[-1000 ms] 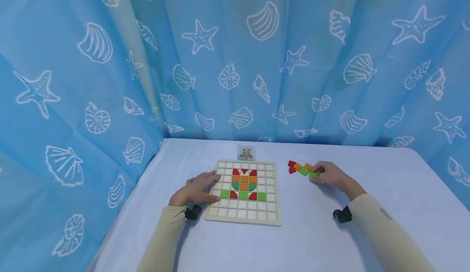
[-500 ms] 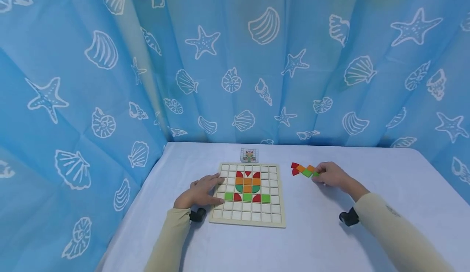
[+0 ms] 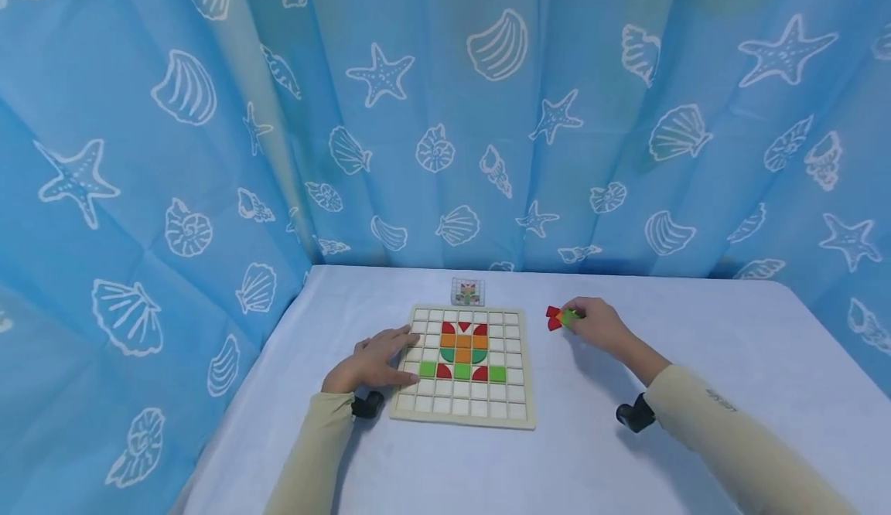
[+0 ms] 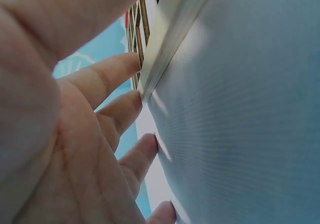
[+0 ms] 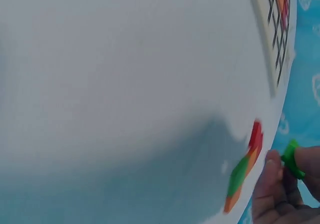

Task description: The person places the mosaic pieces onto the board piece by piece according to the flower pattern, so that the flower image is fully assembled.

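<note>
My left hand [image 3: 372,360] rests with spread fingers on the left edge of a wooden grid board [image 3: 462,423]. In the left wrist view, fingertips [image 4: 131,62] touch the board's side and others touch the cloth. Coloured tiles on the board form a flower-like pattern, including an orange tile [image 3: 462,355] and a lime green tile [image 3: 428,369]. To the right of the board, my right hand [image 3: 602,325] pinches a green tile [image 5: 290,159] between thumb and fingers, raised over the table. Under it lie loose tiles: red [image 5: 256,133], green [image 5: 238,176] and orange [image 5: 229,203].
A small picture card [image 3: 468,292] with a similar flower pattern lies behind the board. White cloth [image 3: 585,453] covers the table. A blue curtain [image 3: 445,113] with shell and starfish drawings hangs behind and on the left.
My right hand has lifted the green tile from the right end of the loose tiles and moved left over them. My left hand stays at the board's edge.
</note>
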### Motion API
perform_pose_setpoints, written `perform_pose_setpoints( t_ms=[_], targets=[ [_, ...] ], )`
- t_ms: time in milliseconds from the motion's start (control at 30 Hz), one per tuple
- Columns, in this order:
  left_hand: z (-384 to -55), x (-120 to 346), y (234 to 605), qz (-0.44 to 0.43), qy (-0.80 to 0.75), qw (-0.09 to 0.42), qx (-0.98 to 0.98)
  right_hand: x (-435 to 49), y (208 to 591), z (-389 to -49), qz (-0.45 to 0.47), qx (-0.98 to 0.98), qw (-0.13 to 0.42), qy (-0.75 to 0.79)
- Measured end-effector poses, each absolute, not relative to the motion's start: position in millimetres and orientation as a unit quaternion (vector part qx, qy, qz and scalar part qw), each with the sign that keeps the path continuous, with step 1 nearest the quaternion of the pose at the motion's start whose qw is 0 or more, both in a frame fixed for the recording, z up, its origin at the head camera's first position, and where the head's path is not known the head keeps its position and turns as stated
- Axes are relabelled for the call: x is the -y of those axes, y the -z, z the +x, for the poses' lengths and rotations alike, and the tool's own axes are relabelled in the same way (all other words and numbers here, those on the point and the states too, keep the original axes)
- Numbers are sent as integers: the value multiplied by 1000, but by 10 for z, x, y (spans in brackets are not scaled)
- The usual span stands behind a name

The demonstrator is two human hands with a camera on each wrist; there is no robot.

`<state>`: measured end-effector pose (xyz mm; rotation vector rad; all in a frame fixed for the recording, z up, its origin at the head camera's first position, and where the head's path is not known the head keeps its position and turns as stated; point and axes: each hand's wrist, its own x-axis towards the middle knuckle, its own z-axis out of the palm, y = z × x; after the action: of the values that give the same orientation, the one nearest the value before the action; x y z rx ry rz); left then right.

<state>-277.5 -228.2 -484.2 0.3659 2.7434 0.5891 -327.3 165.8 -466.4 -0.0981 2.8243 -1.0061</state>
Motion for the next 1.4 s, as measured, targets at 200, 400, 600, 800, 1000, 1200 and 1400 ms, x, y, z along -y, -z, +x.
perform_pose_setpoints(
  t_ms=[200,400,600,800,1000,1200,1400],
  targets=[
    [-2732,2363,4848,115,-205,149,-961,-1281,4600,-3208,-56,-924,18,378],
    [-2735,2402,4876,122,-205,151,-959,-941,4638,-3112,-84,-923,-4,376],
    [-2748,2380,4859,126,-208,151,-958,-685,4690,-3014,-79,-911,27,405],
    [-2734,2351,4847,117,-206,152,-959,-500,4727,-2900,-107,-893,64,432],
    [-2751,2351,4838,124,-203,153,-959,-368,4766,-2789,-165,-885,89,426],
    [-2796,2327,4844,129,-204,156,-958,-306,4813,-2706,-212,-877,107,418],
    [-2798,2280,4864,129,-205,158,-957,-305,4877,-2659,-229,-882,109,398]
  ],
)
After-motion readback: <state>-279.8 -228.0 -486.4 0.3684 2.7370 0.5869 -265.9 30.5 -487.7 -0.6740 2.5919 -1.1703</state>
